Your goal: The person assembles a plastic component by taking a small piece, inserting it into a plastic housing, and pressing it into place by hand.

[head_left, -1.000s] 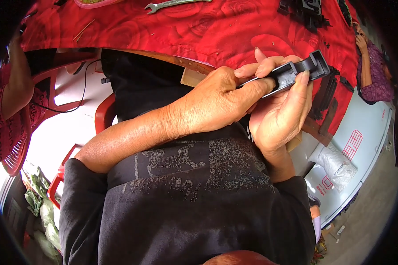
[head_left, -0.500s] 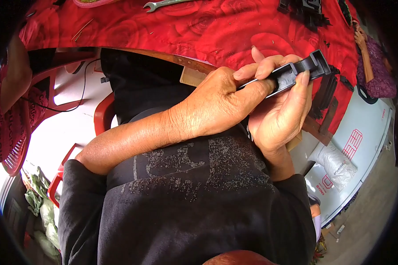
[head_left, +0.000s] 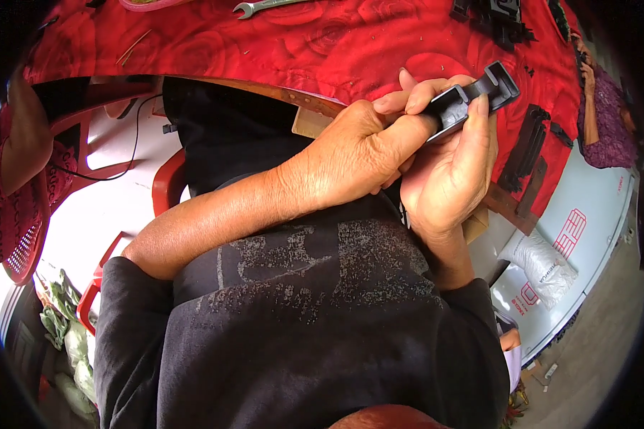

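A red cloth covers the bench (head_left: pixel 279 53), and black strips (head_left: pixel 524 150) lie near its right edge. The black plastic part (head_left: pixel 451 107) is held in the air at the bench's near edge, its long axis rising from lower left to upper right. The right hand (head_left: pixel 451 171) has its grip closed around the middle; the left hand (head_left: pixel 350 154) is clamped at the lower-left end, thumb tip hidden there. Both hands touch it, so neither is nearer.

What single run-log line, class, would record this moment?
Right hand: holds black trough-shaped part | Left hand: at part's lower end | Wrench: on red cloth
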Tool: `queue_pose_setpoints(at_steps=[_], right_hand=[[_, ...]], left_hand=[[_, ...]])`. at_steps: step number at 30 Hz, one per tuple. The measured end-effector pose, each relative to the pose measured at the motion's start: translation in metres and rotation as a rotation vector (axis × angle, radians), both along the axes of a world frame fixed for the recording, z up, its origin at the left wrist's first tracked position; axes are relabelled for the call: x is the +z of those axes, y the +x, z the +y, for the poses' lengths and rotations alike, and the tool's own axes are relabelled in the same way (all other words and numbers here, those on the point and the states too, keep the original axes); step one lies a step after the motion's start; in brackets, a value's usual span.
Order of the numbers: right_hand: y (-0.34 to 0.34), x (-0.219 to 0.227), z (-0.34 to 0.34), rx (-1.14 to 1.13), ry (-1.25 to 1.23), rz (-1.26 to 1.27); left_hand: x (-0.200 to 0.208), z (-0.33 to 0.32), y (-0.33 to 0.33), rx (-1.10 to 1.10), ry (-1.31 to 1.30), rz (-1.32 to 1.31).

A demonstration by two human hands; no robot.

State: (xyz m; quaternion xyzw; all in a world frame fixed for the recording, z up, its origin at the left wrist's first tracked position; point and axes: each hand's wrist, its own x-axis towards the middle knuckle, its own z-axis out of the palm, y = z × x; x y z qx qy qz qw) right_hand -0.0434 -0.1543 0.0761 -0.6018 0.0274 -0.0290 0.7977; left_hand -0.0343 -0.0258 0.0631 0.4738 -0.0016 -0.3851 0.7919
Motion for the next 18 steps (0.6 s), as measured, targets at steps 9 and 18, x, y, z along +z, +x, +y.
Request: queue_pose_setpoints(at_steps=[9, 18], right_hand=[[0.004, -0.001, -0.019, 0.045, 0.16, 0.082], [0.003, -0.002, -0.018, 0.031, 0.215, 0.106]], left_hand=[[-0.007, 0.004, -0.003, -0.073, 0.073, -0.211], [-0.002, 0.006, 0.0, -0.092, 0.094, -0.226]])
